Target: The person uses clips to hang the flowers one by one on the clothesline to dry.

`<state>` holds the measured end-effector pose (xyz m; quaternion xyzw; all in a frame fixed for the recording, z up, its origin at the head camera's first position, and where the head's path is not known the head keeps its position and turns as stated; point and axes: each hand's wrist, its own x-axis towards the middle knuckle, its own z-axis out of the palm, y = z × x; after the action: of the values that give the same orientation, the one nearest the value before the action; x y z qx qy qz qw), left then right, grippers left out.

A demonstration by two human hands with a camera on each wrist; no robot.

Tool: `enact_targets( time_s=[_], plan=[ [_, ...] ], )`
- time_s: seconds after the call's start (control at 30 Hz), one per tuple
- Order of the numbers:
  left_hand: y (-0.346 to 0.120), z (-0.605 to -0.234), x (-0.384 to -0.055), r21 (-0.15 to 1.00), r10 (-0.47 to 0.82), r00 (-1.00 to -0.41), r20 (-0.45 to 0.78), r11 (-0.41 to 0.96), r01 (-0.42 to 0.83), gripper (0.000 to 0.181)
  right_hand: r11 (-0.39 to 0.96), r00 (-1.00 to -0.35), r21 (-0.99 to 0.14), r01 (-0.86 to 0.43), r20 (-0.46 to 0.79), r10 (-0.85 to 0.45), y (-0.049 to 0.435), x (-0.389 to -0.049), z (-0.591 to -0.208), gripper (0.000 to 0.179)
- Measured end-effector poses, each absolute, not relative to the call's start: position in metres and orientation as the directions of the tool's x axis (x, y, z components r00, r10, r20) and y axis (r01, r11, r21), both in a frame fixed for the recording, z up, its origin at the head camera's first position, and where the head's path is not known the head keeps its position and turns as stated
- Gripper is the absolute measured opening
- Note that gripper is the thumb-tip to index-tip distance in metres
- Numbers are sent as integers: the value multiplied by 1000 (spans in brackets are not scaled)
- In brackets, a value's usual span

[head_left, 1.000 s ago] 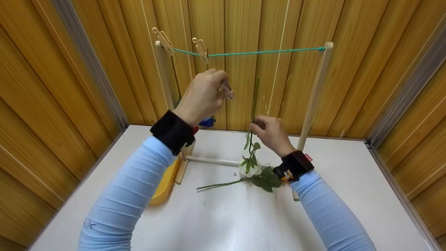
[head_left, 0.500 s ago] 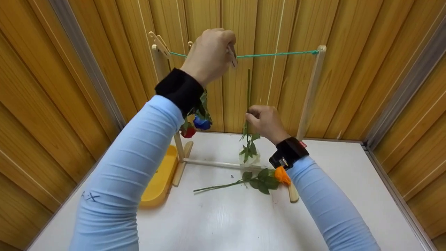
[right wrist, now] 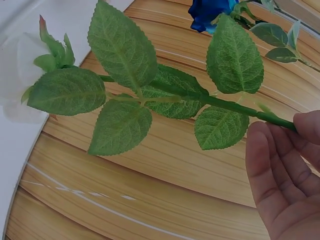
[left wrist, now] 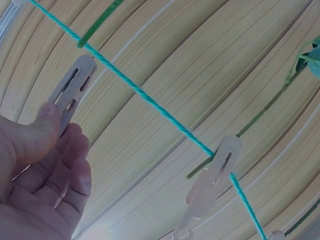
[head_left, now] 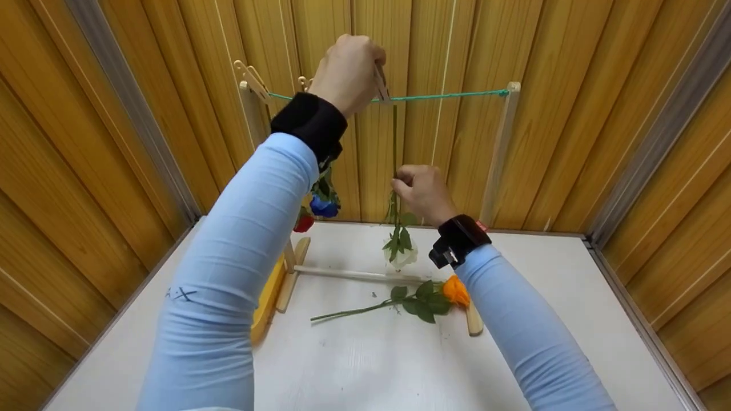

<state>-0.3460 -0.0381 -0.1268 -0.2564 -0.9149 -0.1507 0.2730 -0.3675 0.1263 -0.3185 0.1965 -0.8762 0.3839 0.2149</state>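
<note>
My left hand (head_left: 349, 74) pinches a clothespin (left wrist: 75, 90) between thumb and fingers, its tip close to the green cord (head_left: 440, 96). My right hand (head_left: 424, 191) pinches the stem of a white rose (head_left: 402, 254) that hangs head down, stem end up at the cord. In the left wrist view that stem end (left wrist: 100, 24) overlaps the cord just beyond the clothespin's tip. Leaves (right wrist: 125, 50) spread along the stem below my right fingers. Another clothespin (left wrist: 227, 155) clamps a stem onto the cord. A blue rose (head_left: 325, 205) and a red rose (head_left: 304, 221) hang head down at the left.
An orange rose (head_left: 456, 291) lies on the white table (head_left: 354, 365) in front of the frame's lower bar (head_left: 348, 274). A yellow tray (head_left: 264, 311) sits at the left, partly behind my left sleeve. Wooden posts (head_left: 502, 148) hold the cord, with the panelled wall behind.
My left hand has risen with the clothespin, up to the cord. My right hand has lifted the white rose, bringing its stem end up to the cord and its bloom off the tabletop area.
</note>
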Motion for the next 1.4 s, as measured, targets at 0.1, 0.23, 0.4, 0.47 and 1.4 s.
enact_targets(
  time_s=[0.1,0.23,0.4,0.47,1.4],
  plan=[
    [-37,-126,-350,158,364,-735,572,831,534,30,626,-841,-603,-495,512,-171,123,-369,-317,17],
    [-36,-125,-354,191,342,-752,563,832,521,33,620,-857,-628,-471,493,-152,120,-370,-315,17],
    [-34,-126,-359,217,321,-759,566,830,513,37,611,-862,-641,-464,486,-145,117,-374,-315,17],
    [-33,-127,-361,227,312,-762,567,830,509,38,615,-862,-640,-460,489,-136,116,-375,-315,17],
    [-34,-130,-378,314,261,-825,500,834,454,28,637,-863,-635,-436,496,-97,105,-385,-305,16]
  ],
)
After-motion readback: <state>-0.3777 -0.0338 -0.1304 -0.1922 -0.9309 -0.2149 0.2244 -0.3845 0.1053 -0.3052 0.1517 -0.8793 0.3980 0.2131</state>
